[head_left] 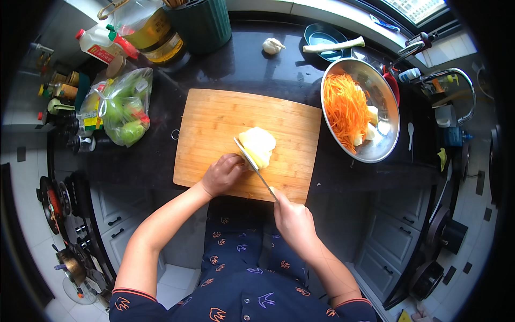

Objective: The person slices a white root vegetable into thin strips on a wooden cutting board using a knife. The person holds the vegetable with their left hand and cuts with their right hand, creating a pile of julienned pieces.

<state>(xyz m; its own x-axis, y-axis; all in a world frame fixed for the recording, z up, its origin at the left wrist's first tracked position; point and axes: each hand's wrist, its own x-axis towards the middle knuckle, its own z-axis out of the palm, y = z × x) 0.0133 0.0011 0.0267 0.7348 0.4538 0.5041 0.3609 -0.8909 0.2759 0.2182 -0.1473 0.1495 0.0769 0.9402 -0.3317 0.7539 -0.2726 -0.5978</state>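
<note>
the board lies mid-counter on the black counter, long side running left to right. a peeled pale potato sits right of the board's centre.

the left hand rests on the near part of the board, fingers curled, fingertips pressed on the potato's near-left side. the right hand is closed round the handle of a knife, off the board's near edge. the blade runs diagonally far-left from that hand and stands against the potato's near-left side, just beside the left fingertips. whether the edge has entered the potato cannot be told.

right of the board, touching or nearly touching its right edge, a steel bowl holds shredded carrot on its left side and a few pale potato pieces nearer the middle.

left of the board, well apart, a clear bag of greens. far left, an oil bottle and a dark green holder. far, beyond the board, a garlic bulb and a leek stalk laid across a blue dish. far right, a tap.
</note>
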